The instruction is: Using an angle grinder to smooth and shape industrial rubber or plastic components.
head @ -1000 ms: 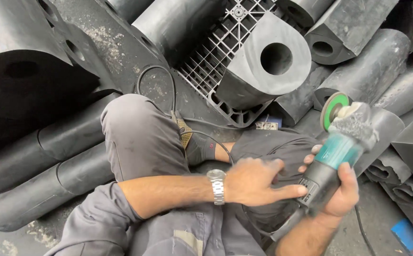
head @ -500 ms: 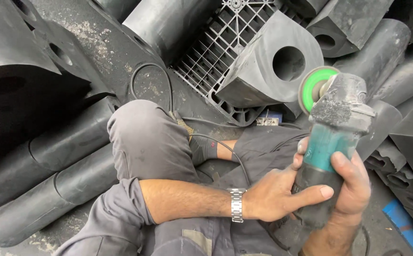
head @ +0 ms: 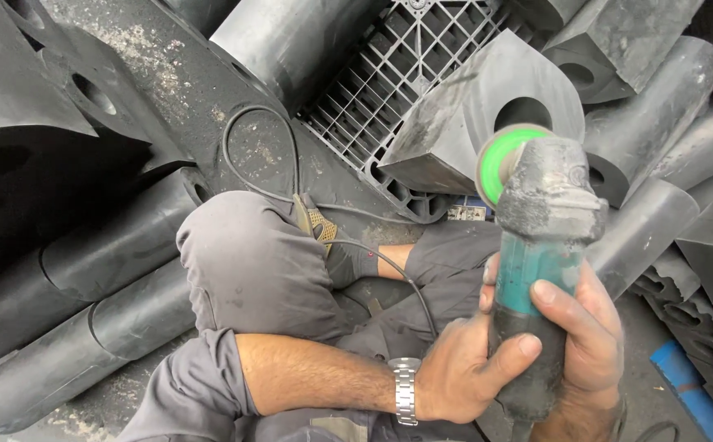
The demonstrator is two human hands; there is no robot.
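Observation:
A dusty angle grinder [head: 546,237] with a teal body and a green disc at its head stands upright at the lower right. My right hand [head: 590,331] wraps the teal body from the right. My left hand [head: 467,372], a metal watch on its wrist, grips the black lower handle from the left. My legs in grey trousers [head: 250,270] are folded beneath, and the grinder's black cable [head: 266,184] loops over the floor past my knee. A black rubber block with a round hole [head: 487,110] lies just behind the disc.
Large black rubber cylinders [head: 111,254] lie stacked at the left, and more holed rubber blocks [head: 659,123] crowd the right and top. A black plastic grid pallet [head: 381,90] sits behind my knee. A blue object [head: 684,385] pokes out at the lower right.
The grinder has come up and closer to the camera, now held upright. My left hand has slid from my lap onto its lower handle.

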